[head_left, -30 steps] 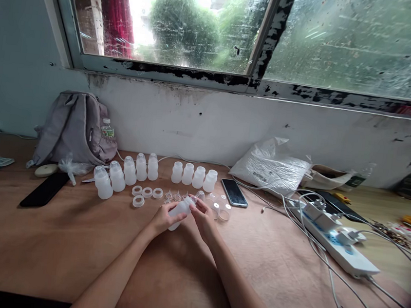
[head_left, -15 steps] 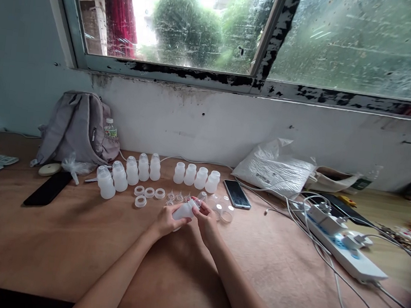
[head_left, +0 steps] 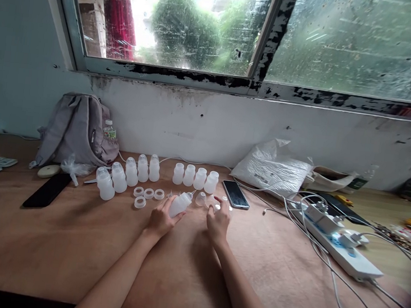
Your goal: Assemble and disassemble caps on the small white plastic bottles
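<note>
My left hand (head_left: pixel 160 219) is wrapped round a frosted baby bottle (head_left: pixel 179 205), tilted to the right, with a clear teat on its top. To the right, my right hand (head_left: pixel 219 222) is among several clear dome caps (head_left: pixel 200 199), thumb and forefinger apart; it partly covers the caps behind it. White screw rings (head_left: pixel 149 193) lie left of the left hand. Open bottles without tops (head_left: pixel 200 178) stand in a row behind the held one. Farther left, capped bottles (head_left: pixel 119 177) form a slanting line.
A phone (head_left: pixel 236 194) lies right of the caps, before a silvery plastic parcel (head_left: pixel 272 168). At right, a power strip (head_left: pixel 339 244) trails cables across the table. A grey backpack (head_left: pixel 77 131) and a black phone-like slab (head_left: pixel 47 190) are at left.
My right hand has left the bottle's top and moved right to the clear caps. The bottle stays in my left hand, its teat now uncovered.
</note>
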`<state>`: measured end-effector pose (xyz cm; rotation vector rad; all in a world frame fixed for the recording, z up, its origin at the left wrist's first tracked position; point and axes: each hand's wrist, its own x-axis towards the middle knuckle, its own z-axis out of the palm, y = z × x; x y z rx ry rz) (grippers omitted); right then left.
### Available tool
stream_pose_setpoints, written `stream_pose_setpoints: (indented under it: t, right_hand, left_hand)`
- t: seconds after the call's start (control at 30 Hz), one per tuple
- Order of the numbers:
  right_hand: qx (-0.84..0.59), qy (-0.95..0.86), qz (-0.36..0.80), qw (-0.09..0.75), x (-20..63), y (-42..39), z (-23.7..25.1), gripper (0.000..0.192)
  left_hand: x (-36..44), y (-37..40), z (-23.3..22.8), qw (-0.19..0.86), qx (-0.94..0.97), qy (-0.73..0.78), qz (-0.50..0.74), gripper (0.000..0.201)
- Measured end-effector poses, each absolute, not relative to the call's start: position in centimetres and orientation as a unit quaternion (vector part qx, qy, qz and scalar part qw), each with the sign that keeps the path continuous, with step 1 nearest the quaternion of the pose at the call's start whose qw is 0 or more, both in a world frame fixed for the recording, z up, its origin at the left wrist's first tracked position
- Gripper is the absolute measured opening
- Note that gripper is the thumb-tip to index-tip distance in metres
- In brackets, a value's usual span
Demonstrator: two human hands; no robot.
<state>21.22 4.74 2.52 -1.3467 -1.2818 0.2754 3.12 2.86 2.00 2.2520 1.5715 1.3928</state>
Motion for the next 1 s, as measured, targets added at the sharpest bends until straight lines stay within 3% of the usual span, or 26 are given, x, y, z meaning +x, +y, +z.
stream_pose_setpoints:
  t: [0.17, 0.27, 0.47, 1.0]
  right_hand:
    - [-0.674, -0.543, 0.094, 0.491, 22.3, 5.6, 1.8, 0.03]
    - [-0.632, -0.548, 0.115, 0.536, 21.9, 5.4, 2.0, 0.025]
    - [-0.491, -0.458, 0.247, 0.699, 20.3, 4.1, 3.5, 0.035]
    - [-0.455, -0.537, 0.286, 0.651, 18.7, 3.7, 2.5, 0.026]
  left_hand:
    - [2.9, 3.1, 1.8, -0.018, 0.73, 0.513, 0.451, 0.046]
    - [2.7, 3.3, 1.6, -0.044, 0.734, 0.509, 0.448, 0.046]
    - [2.5, 3.6, 1.4, -0.067, 0.764, 0.485, 0.42, 0.047]
    - [2.8, 3.3, 1.5, -0.066, 0.793, 0.458, 0.397, 0.043]
